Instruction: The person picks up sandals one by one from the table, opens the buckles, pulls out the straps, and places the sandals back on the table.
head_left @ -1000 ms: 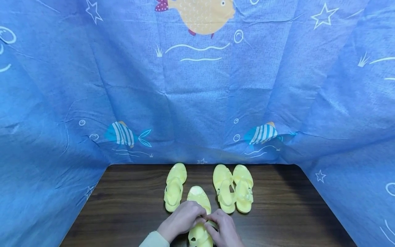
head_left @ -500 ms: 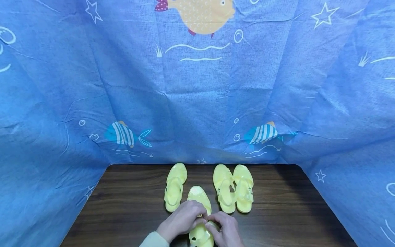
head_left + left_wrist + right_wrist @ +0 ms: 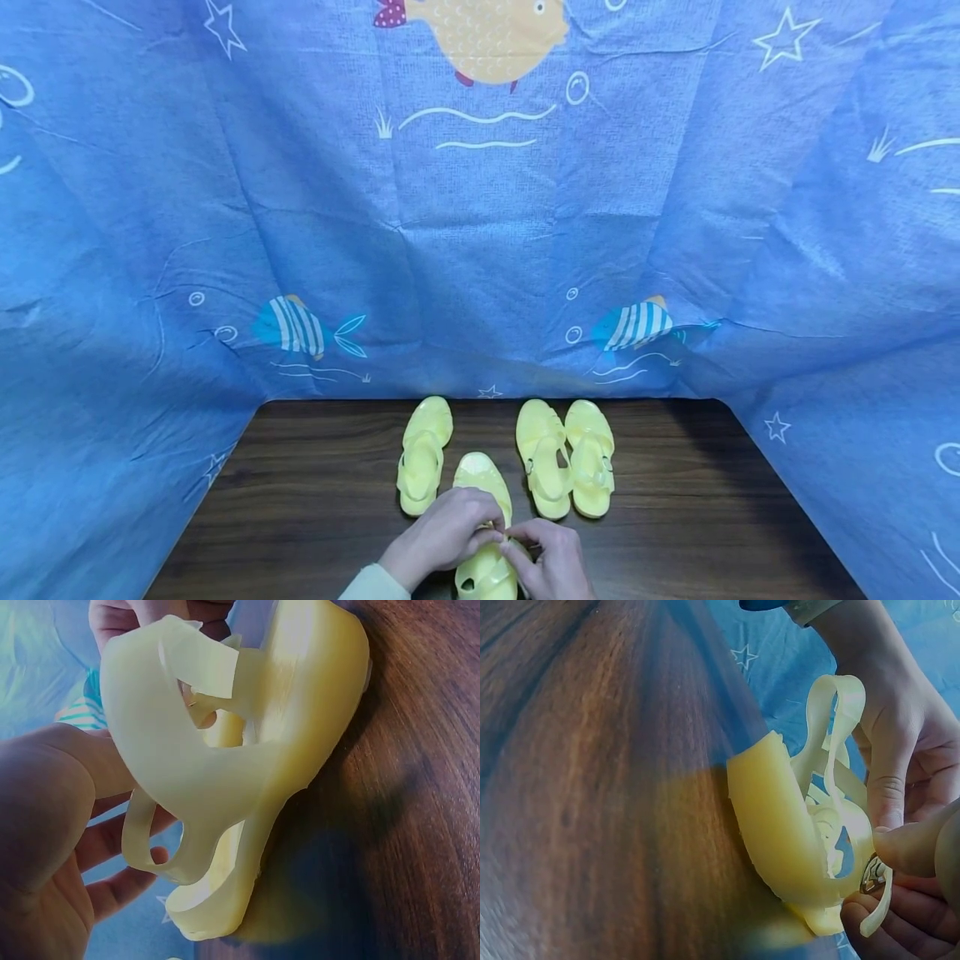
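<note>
A pale yellow jelly sandal [image 3: 480,479] stands at the table's near middle, toe pointing away, between both hands. My left hand [image 3: 448,533] reaches over its left side, and its thumb and fingers pinch the ankle strap beside the buckle. From the right, my right hand [image 3: 555,557] pinches the strap's loose end. The right wrist view shows the small metal buckle [image 3: 873,873] right at the fingertips, with the strap end [image 3: 877,915] hanging past it. In the left wrist view the sandal's heel and side straps [image 3: 157,727] loop up between the hands.
Three more matching yellow sandals lie farther back on the dark wood table [image 3: 315,500]: a single one [image 3: 422,458] at left, and two side by side, the inner one [image 3: 542,433] and the outer one [image 3: 589,425]. A blue fish-print cloth [image 3: 480,250] surrounds the table's back and sides.
My right hand has shifted slightly rightward and its knuckles have turned up a little at the strap. My left hand keeps its place. The other sandals stay where they were.
</note>
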`<state>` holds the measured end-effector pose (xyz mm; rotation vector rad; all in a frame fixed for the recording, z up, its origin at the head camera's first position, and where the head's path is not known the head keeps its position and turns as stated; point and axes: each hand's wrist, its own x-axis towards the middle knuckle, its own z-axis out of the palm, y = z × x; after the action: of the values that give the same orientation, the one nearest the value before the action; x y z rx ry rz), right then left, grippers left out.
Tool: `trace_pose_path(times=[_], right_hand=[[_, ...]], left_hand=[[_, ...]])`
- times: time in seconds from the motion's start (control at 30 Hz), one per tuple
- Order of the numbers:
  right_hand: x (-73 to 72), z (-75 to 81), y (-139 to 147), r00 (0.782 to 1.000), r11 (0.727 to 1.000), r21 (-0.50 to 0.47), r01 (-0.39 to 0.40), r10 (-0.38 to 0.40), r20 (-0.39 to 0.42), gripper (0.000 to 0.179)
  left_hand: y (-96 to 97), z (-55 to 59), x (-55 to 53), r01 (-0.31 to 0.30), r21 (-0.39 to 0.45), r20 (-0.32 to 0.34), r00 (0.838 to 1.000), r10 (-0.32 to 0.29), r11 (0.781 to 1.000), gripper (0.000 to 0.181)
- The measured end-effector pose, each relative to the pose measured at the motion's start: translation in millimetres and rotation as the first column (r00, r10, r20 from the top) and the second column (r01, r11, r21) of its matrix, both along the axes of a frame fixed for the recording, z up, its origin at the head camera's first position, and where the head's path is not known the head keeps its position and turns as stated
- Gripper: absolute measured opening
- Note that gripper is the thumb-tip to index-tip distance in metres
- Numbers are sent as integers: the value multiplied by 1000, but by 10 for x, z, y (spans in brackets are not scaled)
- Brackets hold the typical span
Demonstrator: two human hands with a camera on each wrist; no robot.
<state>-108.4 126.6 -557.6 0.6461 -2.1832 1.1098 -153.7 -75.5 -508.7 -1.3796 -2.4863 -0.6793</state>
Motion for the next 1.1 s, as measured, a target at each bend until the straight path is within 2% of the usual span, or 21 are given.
trace_pose_path(times=[0.3,0.57,0.73,0.9,1.0,1.1], right_hand=[[3,-21,-3,1000,1000,-16,-3,3,-22,27],[17,-35,-11,1000,999,-54,-8,8,15,27],[27,-24,-12,999,998,-65,0,3,44,27],[42,-11,2,997,997,-78,-4,10,78,25],[40,-16,0,996,996,-88,-5,13,89,25],[29,-33,0,997,996,-91,-4,12,79,26]], left_hand=[[-16,13,15,3,20,-65,998,-2,1000,13],[-39,26,2,4,25,-36,999,-3,1000,13],[-74,43,-13,-6,27,-72,997,8,1000,15],[-126,62,-21,-31,38,-66,997,34,999,15],[-144,70,-16,-37,14,-73,997,38,999,15],[-121,66,-14,-24,-14,-109,994,22,1000,13]])
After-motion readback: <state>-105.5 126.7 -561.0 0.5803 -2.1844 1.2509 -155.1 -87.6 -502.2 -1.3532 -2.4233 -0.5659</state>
